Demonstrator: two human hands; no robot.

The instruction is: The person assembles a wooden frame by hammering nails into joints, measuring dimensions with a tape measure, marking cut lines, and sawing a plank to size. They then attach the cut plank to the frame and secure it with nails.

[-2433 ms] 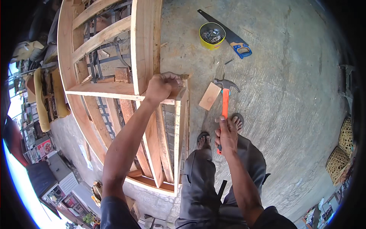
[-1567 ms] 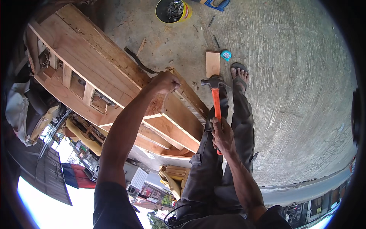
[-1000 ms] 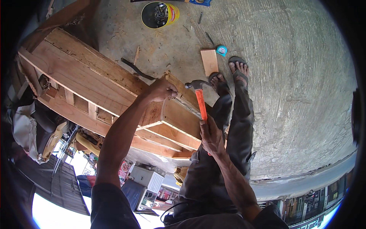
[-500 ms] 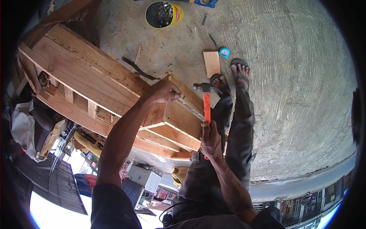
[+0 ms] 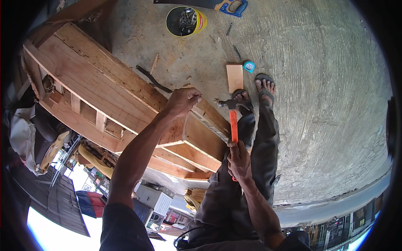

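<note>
My left hand [image 5: 184,101] rests at the upper edge of a wooden frame [image 5: 113,83], thumb and fingers pinched together; what they hold, if anything, is too small to make out. In my right hand [image 5: 239,161] is a claw hammer [image 5: 234,125], gripped by its orange handle. The hammer's dark head points away from me, to the right of my left hand and apart from the wood. Thick boards and cross pieces make up the frame, which lies slanting from the far left to beside my legs.
Beyond the frame stands a yellow bucket [image 5: 203,21] of small metal pieces, with a handsaw [image 5: 230,7] behind it. A short board [image 5: 235,78] and a teal tape measure [image 5: 248,66] lie near my feet. A dark curved strip [image 5: 151,78] touches the floor beside the frame.
The view has tilted so that the floor things sit lower and more of the handsaw shows. Both hands keep nearly the same places at the frame, the hammer still gripped.
</note>
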